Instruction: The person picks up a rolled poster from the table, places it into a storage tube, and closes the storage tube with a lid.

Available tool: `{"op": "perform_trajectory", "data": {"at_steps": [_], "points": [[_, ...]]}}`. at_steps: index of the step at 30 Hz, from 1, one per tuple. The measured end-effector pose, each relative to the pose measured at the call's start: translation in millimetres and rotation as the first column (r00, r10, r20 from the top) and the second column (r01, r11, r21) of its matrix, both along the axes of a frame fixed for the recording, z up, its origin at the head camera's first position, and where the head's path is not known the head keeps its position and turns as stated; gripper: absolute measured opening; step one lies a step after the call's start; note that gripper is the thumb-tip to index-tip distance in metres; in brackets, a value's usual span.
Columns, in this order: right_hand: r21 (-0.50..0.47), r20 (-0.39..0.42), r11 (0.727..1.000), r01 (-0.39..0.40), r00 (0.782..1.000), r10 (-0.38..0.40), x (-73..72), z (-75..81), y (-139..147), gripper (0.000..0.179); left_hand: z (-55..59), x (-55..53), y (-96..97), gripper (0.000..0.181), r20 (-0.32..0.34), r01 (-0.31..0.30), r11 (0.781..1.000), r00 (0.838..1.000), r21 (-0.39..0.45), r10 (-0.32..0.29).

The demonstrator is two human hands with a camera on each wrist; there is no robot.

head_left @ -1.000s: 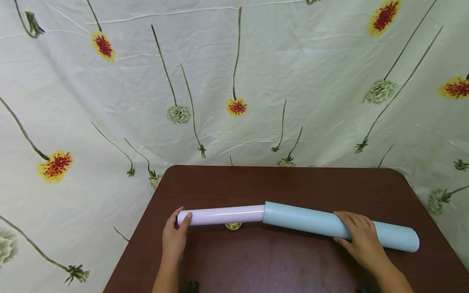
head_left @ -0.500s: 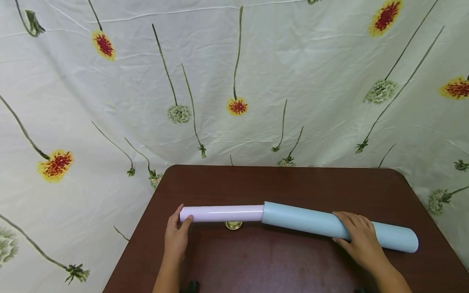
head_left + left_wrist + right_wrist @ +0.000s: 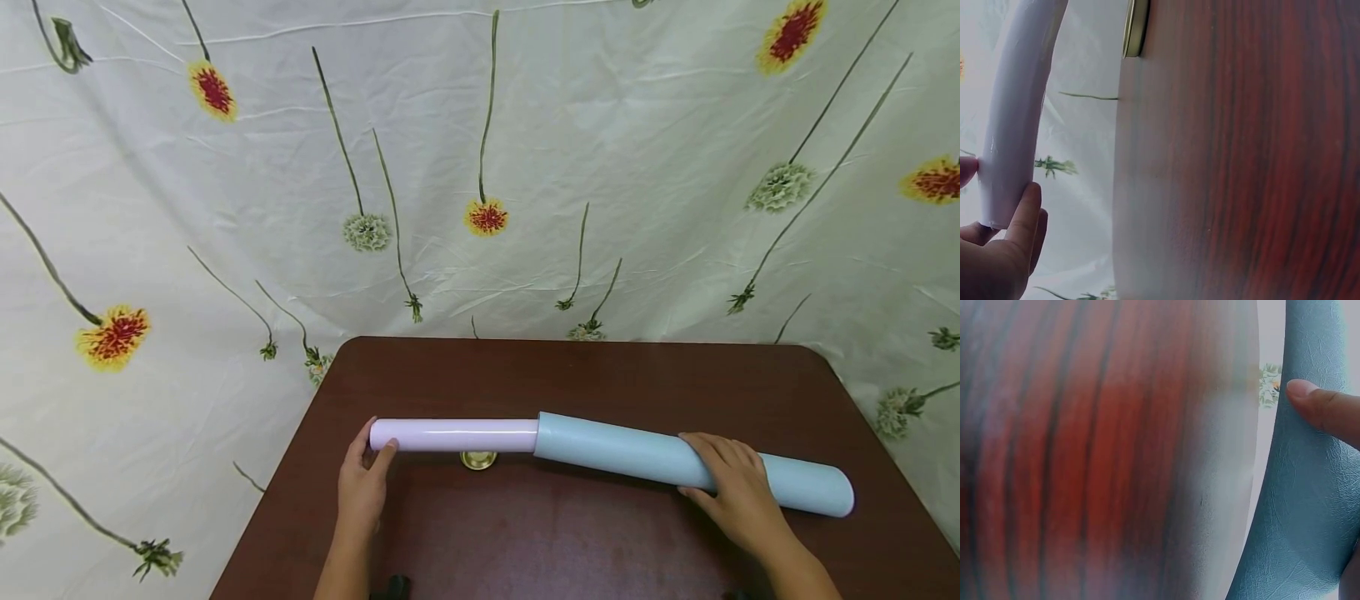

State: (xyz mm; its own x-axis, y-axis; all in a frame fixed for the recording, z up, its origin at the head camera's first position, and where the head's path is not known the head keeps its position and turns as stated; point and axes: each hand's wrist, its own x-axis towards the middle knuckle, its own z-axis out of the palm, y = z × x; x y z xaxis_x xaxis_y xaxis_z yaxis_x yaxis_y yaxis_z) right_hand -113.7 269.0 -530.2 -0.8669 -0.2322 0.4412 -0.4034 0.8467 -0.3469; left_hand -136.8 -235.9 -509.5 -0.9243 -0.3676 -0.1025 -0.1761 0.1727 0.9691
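Note:
A slim, glossy lavender roll (image 3: 457, 435) reaches from the left into the mouth of a wider light blue roll (image 3: 615, 450). Thumb and fingers of my left hand (image 3: 362, 492) hold the lavender roll near its left end. The left wrist view has the same lavender roll (image 3: 1019, 112) between the fingertips. My right hand (image 3: 738, 492) grips the blue roll past its middle, thumb on the near side and fingers over the top. Close up in the right wrist view, the thumb (image 3: 1319, 409) presses the blue roll's creased surface (image 3: 1297, 506). The lavender roll's inner end is hidden inside the blue one.
A round, gold-coloured metal piece (image 3: 478, 460) sits on the dark brown wooden table (image 3: 570, 533), partly behind the lavender roll. A white flower-print cloth (image 3: 525, 125) hangs beyond the table's far edge. Small dark objects (image 3: 397, 586) show at the bottom edge.
My left hand has raised the lavender roll's left end slightly in view and moved a little right, so the roll now lies level. The right hand and blue roll have barely shifted left.

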Motion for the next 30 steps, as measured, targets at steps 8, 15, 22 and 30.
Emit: {"op": "perform_trajectory", "data": {"at_steps": [8,15,22,30], "points": [[0.001,-0.001,1.000,0.001,1.000,-0.001,-0.4,0.7,-1.5,0.088,1.1,2.5,1.7,0.059,0.018,0.043,0.998,0.999,-0.035,-0.042],[0.005,0.005,1.000,0.002,1.000,-0.002,0.0,1.0,-2.5,0.088,0.6,2.7,1.7,0.058,0.029,0.059,0.997,0.998,-0.055,-0.057],[0.007,-0.004,1.000,-0.002,1.000,0.002,-0.9,-0.5,-3.7,0.088,-0.2,3.7,3.1,0.056,-0.005,0.070,0.997,0.998,-0.022,-0.070],[0.001,-0.007,1.000,-0.007,1.000,0.007,-1.3,-1.5,-5.3,0.089,-1.8,2.3,3.0,0.057,-0.016,0.084,0.996,0.996,0.006,-0.084]]}}
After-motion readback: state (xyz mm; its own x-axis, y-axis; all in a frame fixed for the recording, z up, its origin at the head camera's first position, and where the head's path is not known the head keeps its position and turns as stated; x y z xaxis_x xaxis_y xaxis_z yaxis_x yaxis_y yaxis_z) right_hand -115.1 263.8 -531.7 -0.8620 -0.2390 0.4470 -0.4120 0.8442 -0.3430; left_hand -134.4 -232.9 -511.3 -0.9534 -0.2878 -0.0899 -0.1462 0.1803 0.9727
